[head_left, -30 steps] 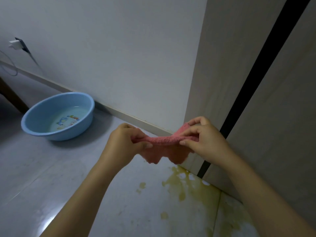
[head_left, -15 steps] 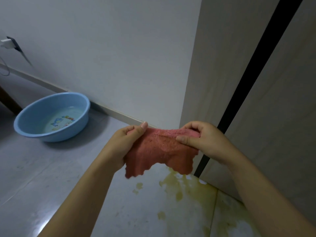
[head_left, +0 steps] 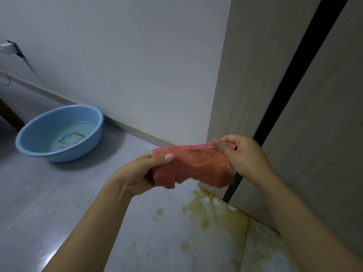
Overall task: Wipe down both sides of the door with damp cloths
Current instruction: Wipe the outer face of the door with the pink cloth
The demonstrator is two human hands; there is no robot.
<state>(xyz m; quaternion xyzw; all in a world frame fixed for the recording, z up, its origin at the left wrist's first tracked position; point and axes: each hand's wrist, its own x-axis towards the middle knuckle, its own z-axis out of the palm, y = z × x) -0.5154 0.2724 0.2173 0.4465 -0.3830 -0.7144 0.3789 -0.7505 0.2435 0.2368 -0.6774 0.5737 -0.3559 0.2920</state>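
Head view: my left hand (head_left: pixel 146 171) and right hand (head_left: pixel 242 156) each pinch an end of the pink cloth (head_left: pixel 193 165), held in the air just before the door (head_left: pixel 318 118). I judge I'm readying it; next, press it flat on the door.

One pink cloth (head_left: pixel 193 165), two hands, one blue basin (head_left: pixel 59 132), one door (head_left: pixel 322 118), possibly one wall plug (head_left: pixel 8 48).
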